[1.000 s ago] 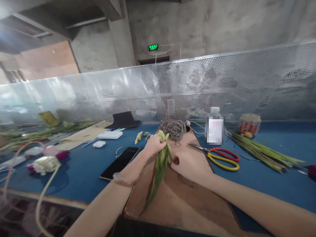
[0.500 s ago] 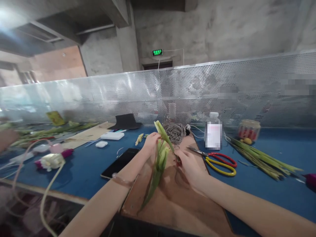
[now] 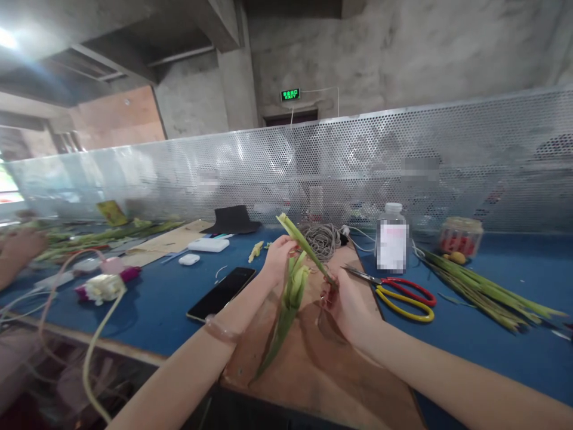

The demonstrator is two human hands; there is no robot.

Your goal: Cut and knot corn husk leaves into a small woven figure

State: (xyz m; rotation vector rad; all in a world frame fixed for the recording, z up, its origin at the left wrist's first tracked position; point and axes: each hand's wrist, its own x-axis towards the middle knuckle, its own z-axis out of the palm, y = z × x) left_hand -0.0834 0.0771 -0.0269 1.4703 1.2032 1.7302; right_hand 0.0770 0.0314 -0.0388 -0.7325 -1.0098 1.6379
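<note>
The right hand point(image 3: 351, 307) pinches the green leaf strip point(image 3: 305, 240), which slants toward eleven o'clock past the left hand point(image 3: 276, 261), while the leaf bundle point(image 3: 292, 295) lies at that nearer hand's five o'clock, its grip there impossible to tell.

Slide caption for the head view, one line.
Left hand holds a green leafy bundle, right hand a pale-green strip, over a brown flat board, before tangled grey cord.
</note>
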